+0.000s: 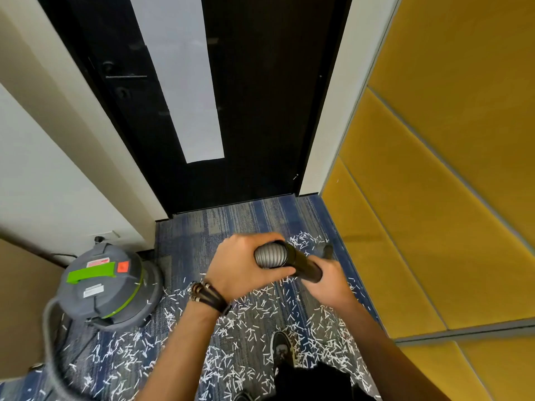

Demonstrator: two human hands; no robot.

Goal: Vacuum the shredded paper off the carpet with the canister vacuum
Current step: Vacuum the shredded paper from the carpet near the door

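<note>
A grey canister vacuum (108, 285) with a green handle stands on the carpet at the left. Its grey ribbed hose (270, 255) runs into a black wand (304, 263). My left hand (243, 269) grips the ribbed hose end. My right hand (328, 280) grips the black wand just right of it. The wand's far end (328, 251) points down near the carpet by the yellow wall. White shredded paper (254, 316) lies scattered over the blue-grey carpet (231, 224), thickest below my hands.
A black door (260, 111) with a frosted strip is shut straight ahead. Yellow padded wall panels (434, 198) close off the right side, a white wall the left. The hose (49, 342) loops past the canister at lower left. My shoe (282, 347) stands among the paper.
</note>
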